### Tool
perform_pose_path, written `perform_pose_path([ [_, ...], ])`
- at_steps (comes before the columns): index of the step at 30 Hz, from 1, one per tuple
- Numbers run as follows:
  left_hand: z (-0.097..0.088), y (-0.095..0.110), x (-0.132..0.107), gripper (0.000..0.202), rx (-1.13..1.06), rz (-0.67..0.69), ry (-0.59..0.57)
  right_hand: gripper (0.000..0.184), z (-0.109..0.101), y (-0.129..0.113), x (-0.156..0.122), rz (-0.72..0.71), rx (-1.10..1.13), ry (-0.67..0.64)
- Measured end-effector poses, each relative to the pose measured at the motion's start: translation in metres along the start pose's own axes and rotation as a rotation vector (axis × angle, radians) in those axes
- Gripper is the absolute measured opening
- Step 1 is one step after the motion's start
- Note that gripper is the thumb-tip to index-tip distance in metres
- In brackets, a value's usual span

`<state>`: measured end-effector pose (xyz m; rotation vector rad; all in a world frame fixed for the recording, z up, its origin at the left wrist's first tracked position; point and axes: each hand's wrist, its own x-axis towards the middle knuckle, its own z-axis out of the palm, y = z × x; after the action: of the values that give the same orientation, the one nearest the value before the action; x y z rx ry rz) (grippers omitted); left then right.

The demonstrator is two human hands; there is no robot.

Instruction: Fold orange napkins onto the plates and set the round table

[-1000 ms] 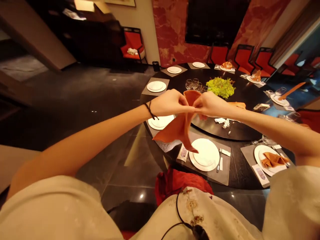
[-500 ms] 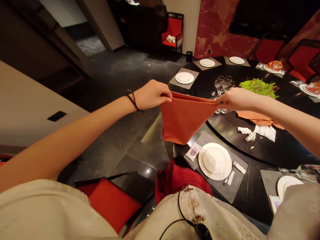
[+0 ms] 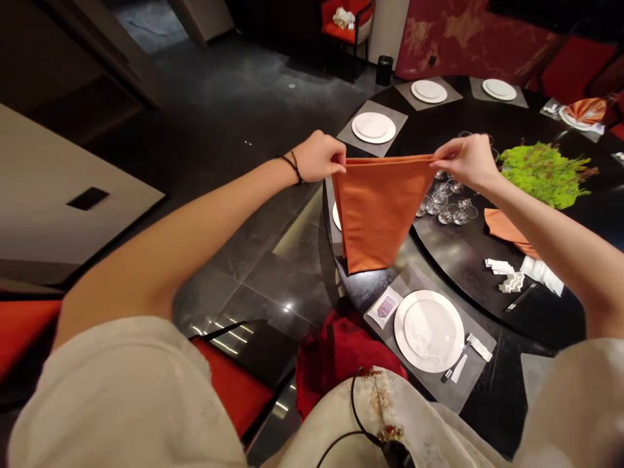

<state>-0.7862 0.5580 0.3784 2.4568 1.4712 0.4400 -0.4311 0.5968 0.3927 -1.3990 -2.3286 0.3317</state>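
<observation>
An orange cloth napkin (image 3: 377, 211) hangs folded in the air in front of me, its top edge pulled straight. My left hand (image 3: 319, 157) pinches the top left corner; black bands circle that wrist. My right hand (image 3: 463, 161) pinches the top right corner. The napkin hangs over the near edge of a dark round table (image 3: 487, 260). Below it lies a white plate (image 3: 431, 330) on a grey placemat (image 3: 475, 367), with cutlery to its right.
Several upturned glasses (image 3: 446, 205) and a green centrepiece (image 3: 546, 172) stand on the table's middle disc, with another orange napkin (image 3: 507, 231) and white paper bits. More plates sit on mats round the rim. A red chair (image 3: 229, 390) stands at my left, over dark floor tiles.
My hands have moved apart from a close pinch, stretching the napkin into a flat folded shape. The view has tilted down and to the left.
</observation>
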Motion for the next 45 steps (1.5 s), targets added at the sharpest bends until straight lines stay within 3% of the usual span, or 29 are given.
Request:
perform_pose_path([
  [3, -0.009, -0.005, 0.04, 0.023, 0.065, -0.112, 0.037, 0.035, 0.008, 0.003, 0.045, 0.148, -0.03, 0.104],
  [6, -0.03, -0.005, 0.063, 0.039, 0.073, -0.123, 0.158, 0.035, 0.005, 0.005, 0.073, 0.095, -0.03, 0.237],
  [9, -0.034, -0.008, 0.062, 0.04, 0.199, -0.12, 0.261, 0.042, 0.004, 0.011, 0.073, -0.074, -0.071, 0.388],
  [11, -0.014, -0.015, 0.049, 0.037, 0.303, -0.102, 0.282, 0.043, 0.018, 0.019, 0.059, -0.166, -0.14, 0.44],
  [14, 0.058, -0.037, 0.018, 0.026, 0.226, -0.037, 0.274, 0.047, 0.07, 0.042, 0.024, -0.228, -0.223, 0.313],
  [17, 0.162, -0.062, -0.023, 0.018, -0.015, 0.023, 0.209, 0.044, 0.153, 0.074, -0.022, -0.229, -0.18, -0.024],
  [21, 0.293, -0.07, -0.09, 0.021, -0.215, -0.07, -0.095, 0.041, 0.26, 0.104, -0.104, -0.206, -0.021, -0.456],
  [23, 0.337, -0.059, -0.125, 0.024, -0.304, -0.148, -0.246, 0.035, 0.295, 0.109, -0.149, -0.192, 0.119, -0.596],
  [25, 0.364, -0.046, -0.154, 0.024, -0.391, -0.298, -0.325, 0.027, 0.317, 0.109, -0.186, -0.146, 0.278, -0.675],
  [28, 0.384, -0.035, -0.17, 0.021, -0.512, -0.645, -0.24, 0.021, 0.335, 0.107, -0.216, 0.146, 0.401, -0.646],
  [31, 0.391, -0.036, -0.156, 0.038, -0.537, -0.894, -0.083, 0.019, 0.349, 0.108, -0.212, 0.518, 0.355, -0.486],
  [33, 0.393, -0.034, -0.141, 0.051, -0.447, -0.85, -0.054, 0.016, 0.356, 0.11, -0.2, 0.651, 0.324, -0.417],
  [36, 0.393, -0.019, -0.126, 0.063, -0.328, -0.456, -0.188, 0.026, 0.36, 0.108, -0.187, 0.722, 0.338, -0.381],
  [38, 0.395, -0.004, -0.121, 0.067, -0.288, -0.257, -0.32, 0.041, 0.359, 0.099, -0.185, 0.678, 0.308, -0.318],
  [41, 0.404, 0.013, -0.116, 0.072, -0.23, -0.254, -0.386, 0.056, 0.362, 0.074, -0.19, 0.381, 0.214, -0.291],
  [43, 0.409, 0.016, -0.113, 0.07, -0.22, -0.281, -0.381, 0.062, 0.37, 0.057, -0.194, 0.131, 0.194, -0.411],
  [45, 0.413, 0.01, -0.113, 0.068, -0.232, -0.275, -0.376, 0.067, 0.382, 0.048, -0.196, -0.004, 0.174, -0.536],
])
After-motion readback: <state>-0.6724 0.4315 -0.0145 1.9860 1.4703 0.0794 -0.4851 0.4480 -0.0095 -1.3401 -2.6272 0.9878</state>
